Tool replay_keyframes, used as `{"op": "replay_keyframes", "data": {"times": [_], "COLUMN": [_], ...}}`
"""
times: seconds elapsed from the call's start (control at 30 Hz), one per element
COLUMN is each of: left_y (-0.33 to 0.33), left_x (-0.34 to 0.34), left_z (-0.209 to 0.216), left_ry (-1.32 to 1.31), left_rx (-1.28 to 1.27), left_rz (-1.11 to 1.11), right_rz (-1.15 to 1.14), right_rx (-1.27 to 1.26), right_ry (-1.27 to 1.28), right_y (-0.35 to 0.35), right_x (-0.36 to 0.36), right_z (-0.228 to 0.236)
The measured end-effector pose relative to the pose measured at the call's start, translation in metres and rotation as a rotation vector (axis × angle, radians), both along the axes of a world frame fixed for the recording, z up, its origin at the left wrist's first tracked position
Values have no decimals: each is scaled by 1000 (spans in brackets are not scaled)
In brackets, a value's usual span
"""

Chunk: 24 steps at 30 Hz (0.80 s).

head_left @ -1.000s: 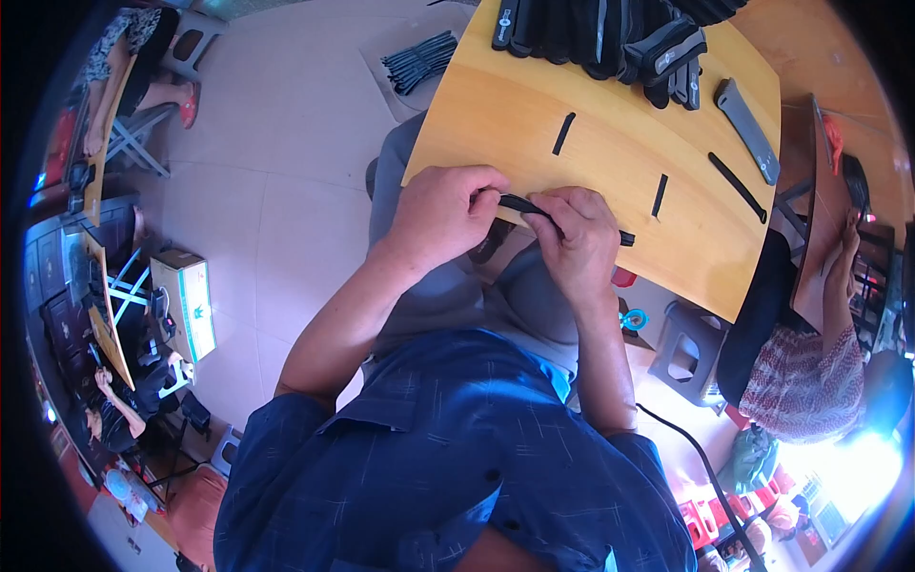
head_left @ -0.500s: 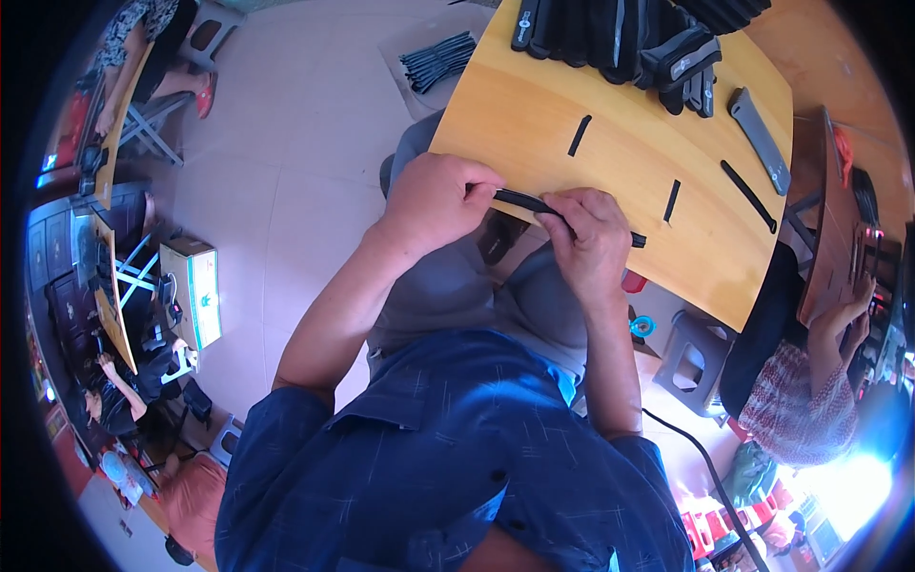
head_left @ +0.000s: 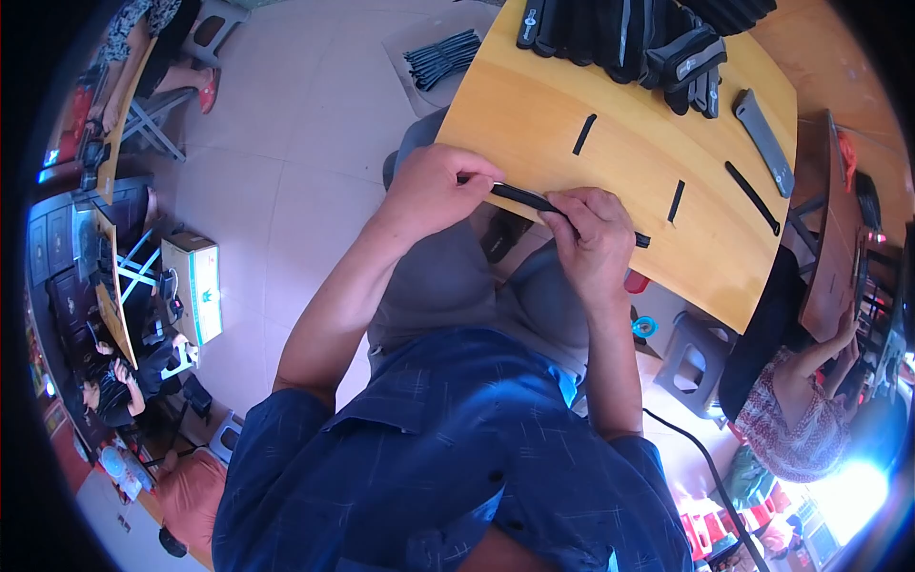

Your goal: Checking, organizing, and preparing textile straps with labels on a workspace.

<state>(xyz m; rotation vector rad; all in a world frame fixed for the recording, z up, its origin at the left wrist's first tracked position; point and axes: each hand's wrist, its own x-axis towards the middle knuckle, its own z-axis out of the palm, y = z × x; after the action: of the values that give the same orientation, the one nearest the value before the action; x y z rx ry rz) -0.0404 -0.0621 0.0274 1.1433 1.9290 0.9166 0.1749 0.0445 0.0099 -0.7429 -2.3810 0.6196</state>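
A narrow black strap (head_left: 522, 196) stretches between my two hands over the near edge of the wooden table. My left hand (head_left: 441, 191) pinches its left end, the thumb and finger closed around it. My right hand (head_left: 591, 227) grips it farther along, and its dark right end (head_left: 641, 241) sticks out past my fingers. Beyond my hands, a short black strip (head_left: 584, 134) and another short strip (head_left: 677, 202) lie apart on the tabletop. A longer thin black strip (head_left: 752, 197) with a rounded end lies to their right.
Black and grey straps (head_left: 620, 48) are piled at the table's (head_left: 515, 105) far side. A flat grey strap (head_left: 763, 143) lies near its right edge. On the floor rests a bundle of dark strips (head_left: 441, 59). A grey stool (head_left: 691, 362) and a co-worker (head_left: 791, 410) are at right.
Both my hands keep their hold on the strap, with hardly any motion. The view has shifted slightly. At right, the co-worker's arms have moved.
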Motion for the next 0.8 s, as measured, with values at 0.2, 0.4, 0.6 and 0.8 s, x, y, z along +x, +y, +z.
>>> {"op": "replay_keyframes", "data": {"times": [0.2, 0.4, 0.6, 0.8], "left_y": [10, 16, 17, 30], "left_x": [2, 3, 1, 3], "left_z": [22, 28, 21, 42], "left_ry": [323, 346, 281, 441], "left_rx": [-35, -161, -72, -211], "left_rz": [-140, -174, -152, -306], "right_rz": [6, 6, 4, 11], "right_rx": [5, -5, -11, -27], "right_ry": [9, 26, 29, 50], "right_y": [0, 0, 2, 4], "right_x": [0, 3, 1, 2], "right_z": [-1, -5, -2, -3]}}
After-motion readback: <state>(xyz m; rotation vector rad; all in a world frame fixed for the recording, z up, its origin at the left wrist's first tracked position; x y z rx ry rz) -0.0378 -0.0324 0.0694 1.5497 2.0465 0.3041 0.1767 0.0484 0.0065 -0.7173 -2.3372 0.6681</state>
